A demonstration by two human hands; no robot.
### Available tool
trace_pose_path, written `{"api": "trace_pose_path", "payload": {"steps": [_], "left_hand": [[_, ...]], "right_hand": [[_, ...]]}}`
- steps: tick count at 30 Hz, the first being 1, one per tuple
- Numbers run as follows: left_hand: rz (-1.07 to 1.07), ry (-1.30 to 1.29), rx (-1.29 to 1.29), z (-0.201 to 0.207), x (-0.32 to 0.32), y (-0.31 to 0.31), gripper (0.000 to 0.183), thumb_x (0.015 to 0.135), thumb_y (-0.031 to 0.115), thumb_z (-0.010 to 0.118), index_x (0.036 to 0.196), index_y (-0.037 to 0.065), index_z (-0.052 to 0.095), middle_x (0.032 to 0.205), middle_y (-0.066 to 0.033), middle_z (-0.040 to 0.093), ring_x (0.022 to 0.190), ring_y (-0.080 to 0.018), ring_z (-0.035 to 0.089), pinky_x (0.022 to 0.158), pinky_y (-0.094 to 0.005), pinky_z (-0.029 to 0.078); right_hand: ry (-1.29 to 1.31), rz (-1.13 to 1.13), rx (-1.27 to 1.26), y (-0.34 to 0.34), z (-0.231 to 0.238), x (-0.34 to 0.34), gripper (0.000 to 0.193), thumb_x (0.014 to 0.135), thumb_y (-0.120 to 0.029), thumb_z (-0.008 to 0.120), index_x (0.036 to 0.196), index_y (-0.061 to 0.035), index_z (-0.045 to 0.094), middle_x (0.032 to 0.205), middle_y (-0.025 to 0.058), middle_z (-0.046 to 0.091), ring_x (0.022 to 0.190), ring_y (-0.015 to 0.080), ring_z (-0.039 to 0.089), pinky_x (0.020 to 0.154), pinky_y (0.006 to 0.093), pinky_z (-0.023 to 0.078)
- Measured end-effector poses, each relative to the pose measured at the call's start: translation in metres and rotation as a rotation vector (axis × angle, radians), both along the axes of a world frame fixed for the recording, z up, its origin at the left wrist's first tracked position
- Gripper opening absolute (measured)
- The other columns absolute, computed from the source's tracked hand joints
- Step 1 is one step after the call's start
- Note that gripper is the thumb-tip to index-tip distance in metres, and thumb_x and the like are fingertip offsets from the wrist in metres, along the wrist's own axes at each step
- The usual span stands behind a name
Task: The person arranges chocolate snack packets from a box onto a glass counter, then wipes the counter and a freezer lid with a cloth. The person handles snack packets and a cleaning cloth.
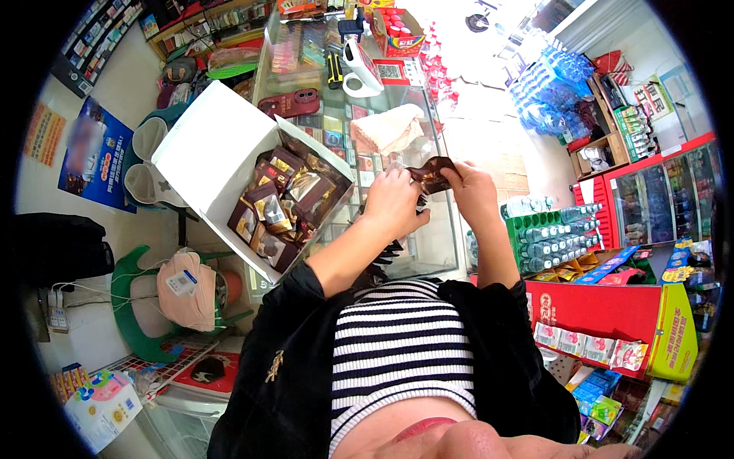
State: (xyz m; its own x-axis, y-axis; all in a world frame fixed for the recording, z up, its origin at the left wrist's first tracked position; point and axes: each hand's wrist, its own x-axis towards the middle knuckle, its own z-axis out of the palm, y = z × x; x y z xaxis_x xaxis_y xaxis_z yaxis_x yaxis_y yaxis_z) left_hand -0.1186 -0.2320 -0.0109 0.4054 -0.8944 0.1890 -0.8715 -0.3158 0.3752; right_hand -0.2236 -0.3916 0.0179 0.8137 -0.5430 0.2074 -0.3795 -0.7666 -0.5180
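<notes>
A small brown, shiny packet (433, 174) is stretched between my two hands over the glass counter. My right hand (475, 193) pinches its right end between thumb and fingers. The fingers of my left hand (396, 200) are curled at the packet's left end, partly covering it. Beside my left forearm stands an open white carton (218, 141), its lid folded back. Many brown and gold packets (287, 200) lie in it, jumbled. Dark pieces (384, 256) show below my left hand; their kind is hidden.
On the glass counter (436, 249) are a pale pink cloth (388, 128), a dark red phone (289, 103), a white handheld device (362, 69) and a box of red-capped items (397, 32). A green crate of bottles (554, 233) stands to the right, a green chair (130, 306) to the left.
</notes>
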Motion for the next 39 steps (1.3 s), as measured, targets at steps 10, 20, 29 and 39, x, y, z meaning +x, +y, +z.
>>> {"api": "trace_pose_path", "payload": {"steps": [10, 20, 29, 39], "left_hand": [[0.025, -0.019, -0.005, 0.005, -0.006, 0.006, 0.055, 0.074, 0.045, 0.081, 0.107, 0.002, 0.069, 0.109, -0.0160, 0.065, 0.106, -0.0327, 0.061, 0.099, -0.0446, 0.045], [0.090, -0.033, -0.063, 0.012, -0.008, 0.021, 0.061, 0.073, 0.047, 0.083, 0.109, 0.002, 0.064, 0.111, -0.0116, 0.061, 0.113, -0.0285, 0.057, 0.099, -0.0444, 0.043], [0.129, -0.035, -0.061, 0.005, -0.008, 0.017, 0.061, 0.070, 0.045, 0.084, 0.109, 0.003, 0.063, 0.113, -0.0133, 0.060, 0.112, -0.0302, 0.055, 0.098, -0.0443, 0.042], [0.242, 0.020, -0.032, 0.008, -0.013, 0.014, 0.071, 0.064, 0.042, 0.088, 0.116, 0.002, 0.060, 0.115, -0.0198, 0.056, 0.111, -0.0365, 0.056, 0.093, -0.0461, 0.050]], "right_hand": [[0.318, 0.325, -0.413, 0.008, -0.019, 0.049, 0.012, 0.083, -0.014, 0.065, 0.079, -0.0089, 0.075, 0.080, 0.0134, 0.072, 0.084, 0.0334, 0.073, 0.072, 0.0439, 0.057], [0.691, 0.432, -0.251, 0.013, 0.005, 0.063, 0.014, 0.081, -0.013, 0.066, 0.086, -0.0054, 0.077, 0.089, 0.0187, 0.074, 0.088, 0.0367, 0.073, 0.077, 0.0446, 0.058], [0.934, 0.527, 0.061, -0.005, 0.013, 0.087, 0.023, 0.078, -0.009, 0.058, 0.091, -0.0007, 0.075, 0.089, 0.0212, 0.074, 0.082, 0.0328, 0.075, 0.074, 0.0422, 0.058], [1.095, 0.433, 0.398, 0.016, 0.021, 0.089, 0.031, 0.090, -0.013, 0.058, 0.118, 0.0016, 0.061, 0.101, 0.0159, 0.072, 0.070, 0.0228, 0.076, 0.055, 0.0317, 0.057]]}}
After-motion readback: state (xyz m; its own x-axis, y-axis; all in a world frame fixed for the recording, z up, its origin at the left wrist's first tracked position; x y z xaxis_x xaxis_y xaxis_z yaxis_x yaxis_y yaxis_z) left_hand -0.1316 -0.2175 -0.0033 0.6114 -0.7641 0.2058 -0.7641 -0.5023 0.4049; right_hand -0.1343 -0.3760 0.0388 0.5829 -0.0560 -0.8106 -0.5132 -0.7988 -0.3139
